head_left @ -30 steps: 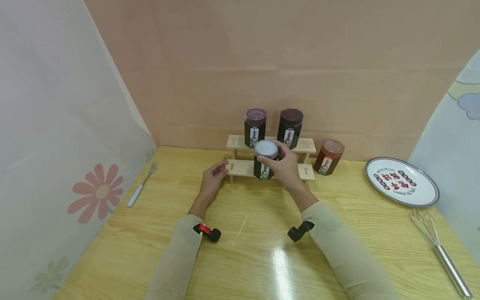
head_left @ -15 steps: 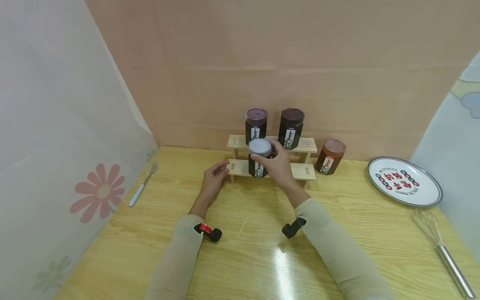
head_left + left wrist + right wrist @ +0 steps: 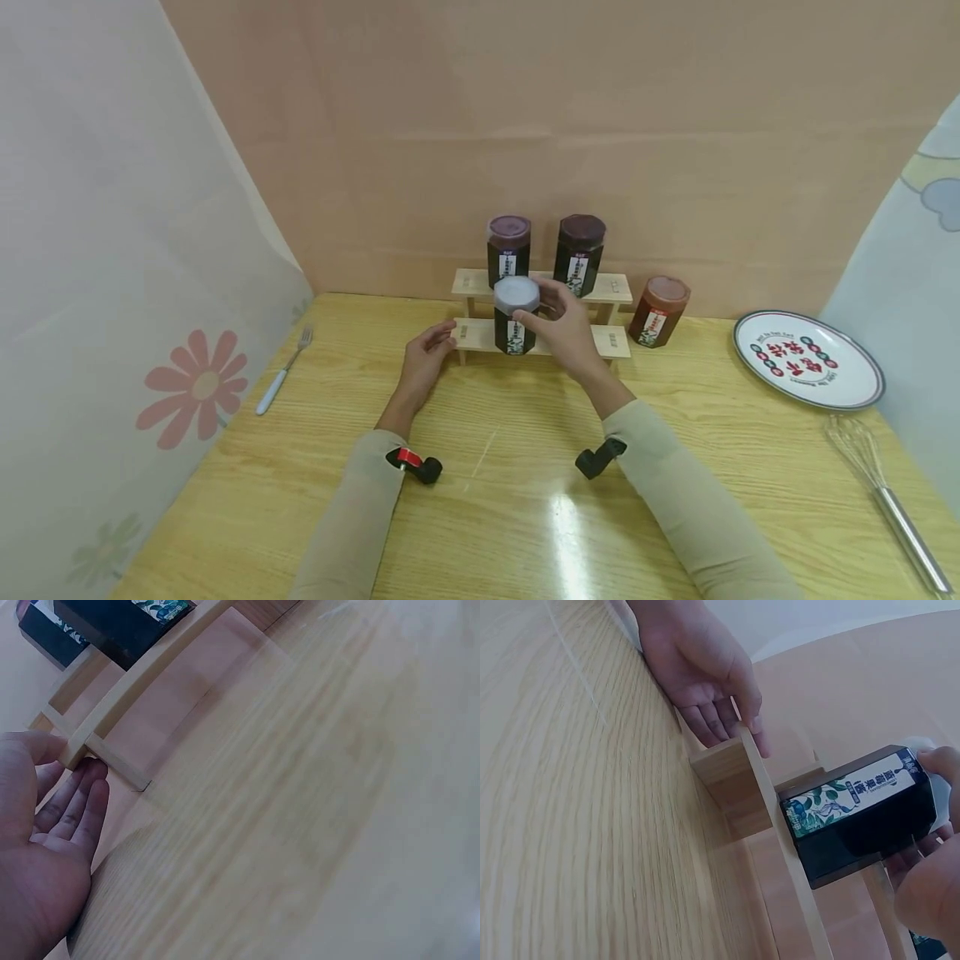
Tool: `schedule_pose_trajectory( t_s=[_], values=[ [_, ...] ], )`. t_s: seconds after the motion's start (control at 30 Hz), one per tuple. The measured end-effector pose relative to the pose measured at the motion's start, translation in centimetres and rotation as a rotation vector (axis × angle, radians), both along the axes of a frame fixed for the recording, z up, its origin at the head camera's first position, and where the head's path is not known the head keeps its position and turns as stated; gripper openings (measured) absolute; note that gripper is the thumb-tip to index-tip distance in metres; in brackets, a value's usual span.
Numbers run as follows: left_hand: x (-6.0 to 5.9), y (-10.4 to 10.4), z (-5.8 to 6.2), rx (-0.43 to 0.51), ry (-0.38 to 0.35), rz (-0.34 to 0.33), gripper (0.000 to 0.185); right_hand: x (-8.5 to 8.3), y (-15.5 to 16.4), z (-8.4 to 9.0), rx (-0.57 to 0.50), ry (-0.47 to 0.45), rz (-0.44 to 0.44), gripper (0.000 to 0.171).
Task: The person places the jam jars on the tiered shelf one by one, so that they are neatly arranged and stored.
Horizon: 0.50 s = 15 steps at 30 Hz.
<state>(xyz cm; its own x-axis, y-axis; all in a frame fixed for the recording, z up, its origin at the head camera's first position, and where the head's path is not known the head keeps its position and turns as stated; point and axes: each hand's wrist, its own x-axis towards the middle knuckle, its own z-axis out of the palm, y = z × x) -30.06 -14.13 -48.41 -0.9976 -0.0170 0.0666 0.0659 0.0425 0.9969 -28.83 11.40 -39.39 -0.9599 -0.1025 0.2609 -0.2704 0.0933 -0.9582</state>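
Wooden table [image 3: 495, 500] against a beige wall. Right hand [image 3: 566, 329] gripped the white-lidded jar [image 3: 514, 317], its fingers curled round the lid, upright on the rack's [image 3: 611, 342] lower step; left hand [image 3: 426, 354], fingers straight, touched the rack's left end.

The jar [image 3: 515, 323] is dark with a pale grey lid and a white label with green leaves. It stands upright on the lower step of the small wooden rack [image 3: 480, 335], near the left end of the step.
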Motion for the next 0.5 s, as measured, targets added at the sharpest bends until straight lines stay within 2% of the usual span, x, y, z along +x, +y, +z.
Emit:
schedule_pose_trajectory(
  t_s=[0.2,0.4,0.5],
  values=[
    [-0.1,0.0,0.0,0.008,0.006,-0.011,0.035,-0.4,-0.4,0.1,0.02,0.012,-0.021,0.066],
    [0.1,-0.1,0.0,0.001,-0.001,-0.038,0.036,-0.7,-0.9,0.1,0.016,0.003,-0.014,0.068],
    [0.2,-0.1,0.0,0.0,-0.002,-0.03,0.036,-0.9,-1.2,0.0,0.011,-0.001,-0.007,0.068]
  ],
)
